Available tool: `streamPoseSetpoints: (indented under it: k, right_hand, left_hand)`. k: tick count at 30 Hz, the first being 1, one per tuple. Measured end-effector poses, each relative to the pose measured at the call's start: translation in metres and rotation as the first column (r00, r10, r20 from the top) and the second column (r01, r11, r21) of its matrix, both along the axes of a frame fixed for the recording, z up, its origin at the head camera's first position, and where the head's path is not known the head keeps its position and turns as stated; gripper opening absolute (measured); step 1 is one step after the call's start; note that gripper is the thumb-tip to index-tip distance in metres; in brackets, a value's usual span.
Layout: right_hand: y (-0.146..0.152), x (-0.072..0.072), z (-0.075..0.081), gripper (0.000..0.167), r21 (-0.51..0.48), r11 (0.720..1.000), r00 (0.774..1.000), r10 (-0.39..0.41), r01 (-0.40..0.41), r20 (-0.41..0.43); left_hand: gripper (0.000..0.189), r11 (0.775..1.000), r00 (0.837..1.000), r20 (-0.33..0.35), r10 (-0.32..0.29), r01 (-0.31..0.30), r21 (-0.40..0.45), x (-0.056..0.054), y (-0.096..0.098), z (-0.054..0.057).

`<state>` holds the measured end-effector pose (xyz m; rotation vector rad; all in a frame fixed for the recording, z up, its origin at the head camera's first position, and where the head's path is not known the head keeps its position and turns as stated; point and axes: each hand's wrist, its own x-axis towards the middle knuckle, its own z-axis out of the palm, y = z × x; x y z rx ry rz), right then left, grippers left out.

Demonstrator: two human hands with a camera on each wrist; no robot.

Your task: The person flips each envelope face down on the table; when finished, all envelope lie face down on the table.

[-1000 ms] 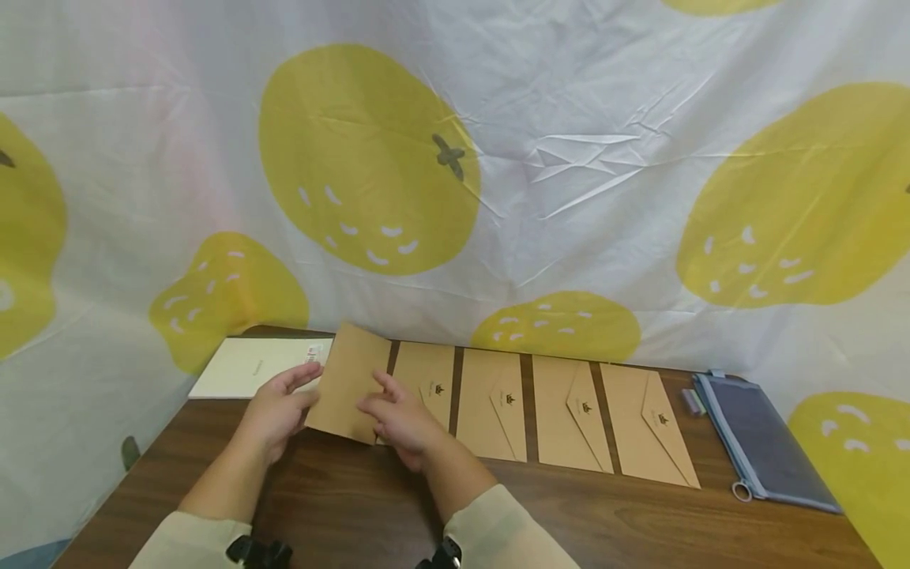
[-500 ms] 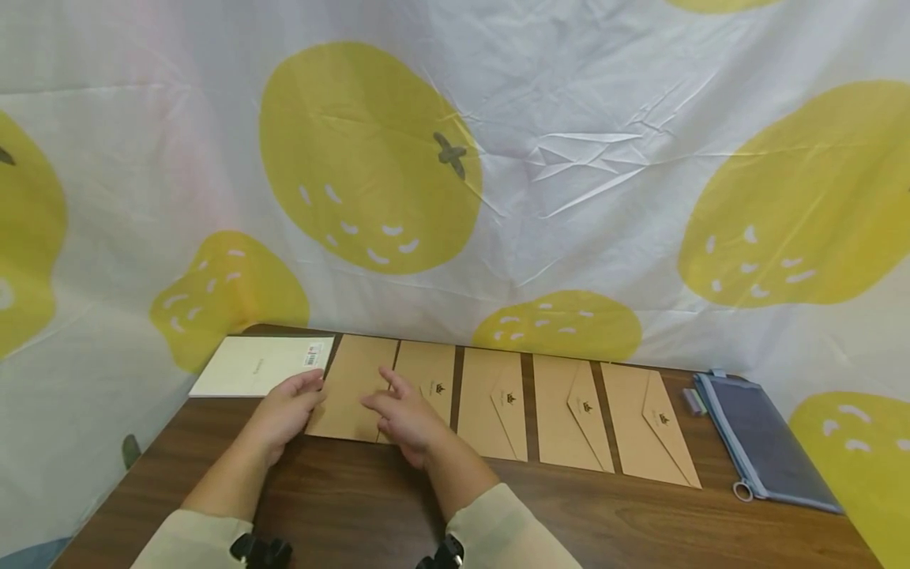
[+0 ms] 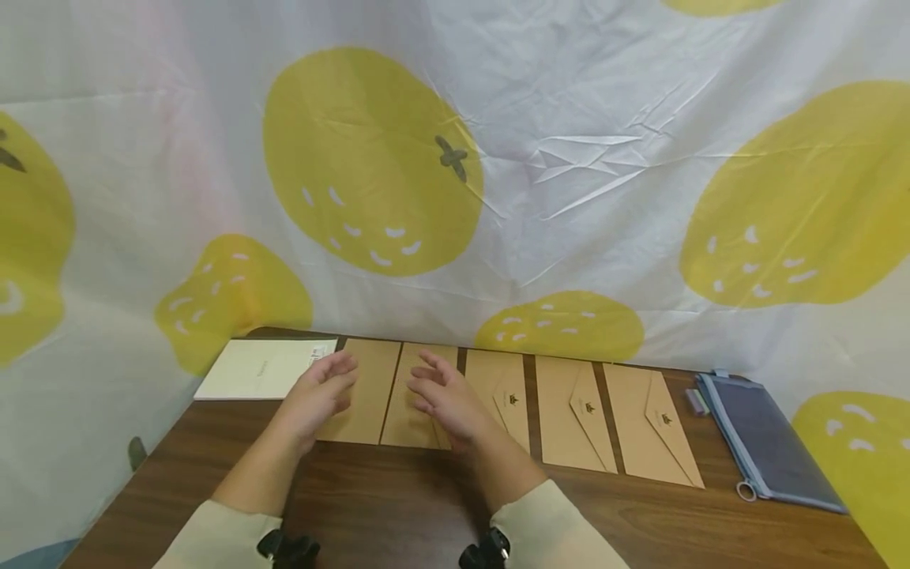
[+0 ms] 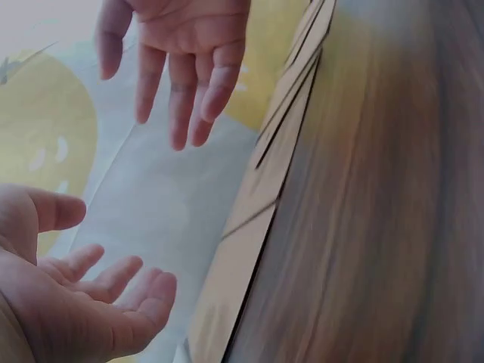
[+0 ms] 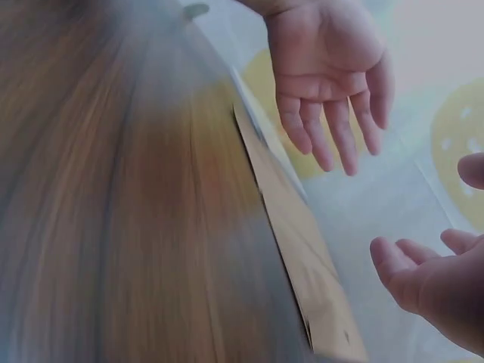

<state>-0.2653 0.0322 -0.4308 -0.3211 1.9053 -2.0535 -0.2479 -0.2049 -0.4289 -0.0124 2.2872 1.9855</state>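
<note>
Several brown kraft envelopes lie side by side in a row along the back of the table. The leftmost envelope (image 3: 370,399) shows a plain face; the second envelope (image 3: 407,423) is partly behind my right hand. Further right, an envelope (image 3: 486,367), another envelope (image 3: 558,411) and the end envelope (image 3: 633,419) show pointed flaps with a dark crown print. My left hand (image 3: 316,401) hovers over the leftmost envelope, fingers loosely spread and holding nothing. Facing it, my right hand (image 3: 455,403) is raised over the second and third envelopes, also relaxed with nothing in it.
At the back left lies a cream-coloured booklet (image 3: 249,371) with a barcode label. A blue mesh zip pouch (image 3: 771,442) lies at the right, beside a small purple and green item (image 3: 696,401). Behind the dark wooden table (image 3: 398,514) hangs a fruit-patterned curtain (image 3: 569,221).
The leftmost envelope, tilted up between my hands a second ago, went down flat. Both hands then let go and rose off it, the right hand moving rightward.
</note>
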Motion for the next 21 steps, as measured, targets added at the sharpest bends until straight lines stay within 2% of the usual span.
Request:
streamPoseSetpoints:
  k: [3,8,13,17,21]
  right_hand:
    - [0.02,0.0,0.0,0.072,0.014,1.0,1.0,0.002,-0.002,-0.008]
    - [0.046,-0.003,0.0,0.074,0.022,0.999,1.0,-0.025,0.025,0.003]
    - [0.064,-0.012,-0.004,0.069,-0.004,0.997,0.997,-0.082,0.082,0.011]
    - [0.069,-0.014,-0.011,0.07,-0.024,0.995,0.995,-0.095,0.096,0.032]
    - [0.068,-0.013,-0.018,0.073,-0.046,0.995,0.995,-0.084,0.087,0.058]
  left_hand:
    - [0.061,0.999,0.999,0.029,-0.025,0.025,0.033,-0.007,0.015,-0.002]
    - [0.061,0.996,0.997,0.039,-0.061,0.058,0.07,-0.018,0.037,-0.005]
    - [0.061,0.994,0.999,0.029,-0.045,0.042,0.097,-0.029,0.055,-0.003]
    - [0.06,0.998,1.0,0.012,-0.004,0.004,0.059,-0.034,0.066,-0.005]
    - [0.062,1.0,1.0,-0.002,0.014,-0.014,-0.007,-0.029,0.07,-0.008]
